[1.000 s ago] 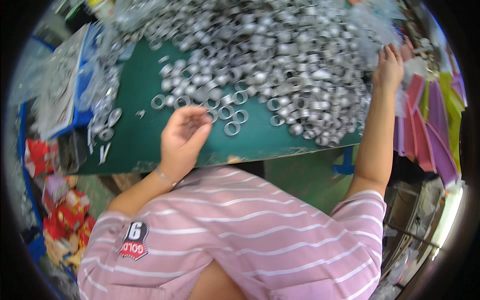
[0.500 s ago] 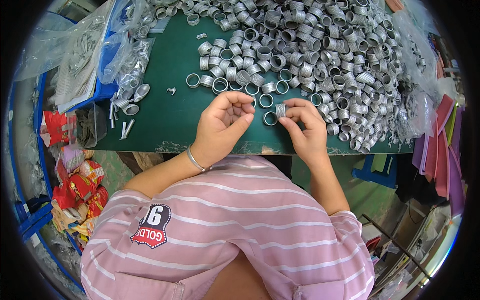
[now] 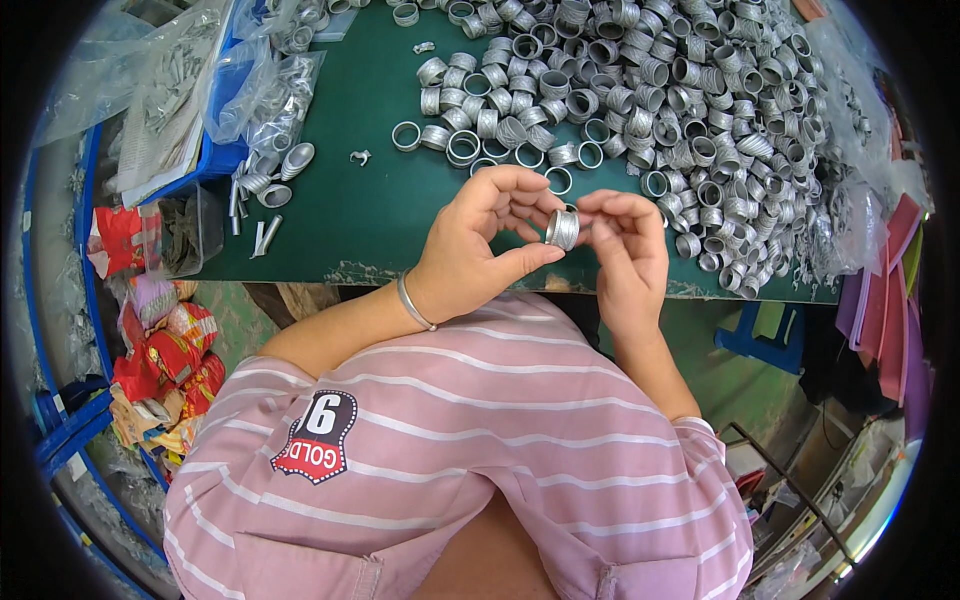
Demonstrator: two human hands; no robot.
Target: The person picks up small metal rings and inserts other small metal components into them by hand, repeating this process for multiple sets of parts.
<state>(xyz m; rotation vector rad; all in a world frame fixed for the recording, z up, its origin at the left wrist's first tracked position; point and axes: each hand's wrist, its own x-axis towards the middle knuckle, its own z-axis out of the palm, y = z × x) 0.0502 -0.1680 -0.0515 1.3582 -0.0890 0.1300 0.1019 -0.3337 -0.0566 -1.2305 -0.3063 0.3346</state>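
A short, wide silver-grey metal ring [image 3: 562, 229] with a patterned outer band is held up near the table's front edge. My left hand [image 3: 490, 225], wearing a bangle, pinches it between thumb and fingers from the left. On the ring's other side, my right hand [image 3: 630, 245] has its curled fingertips against it, partly hidden. Just beyond the hands, several similar loose rings [image 3: 463, 147] lie on the green table top [image 3: 340, 215], some standing with their openings up. A large heap of rings [image 3: 690, 110] spreads over the right and far side.
Left of me stand a blue bin [image 3: 222, 150] with papers and plastic bags, and a clear box [image 3: 205, 230]. Small metal parts [image 3: 270, 190] and a tiny animal-shaped piece [image 3: 360, 156] lie nearby. A blue stool [image 3: 765, 335] is below the table on the right.
The ring has risen off the table from beside the loose rings. My left hand has moved right and closed on it, while my right hand stays at its other side. The view has shifted slightly.
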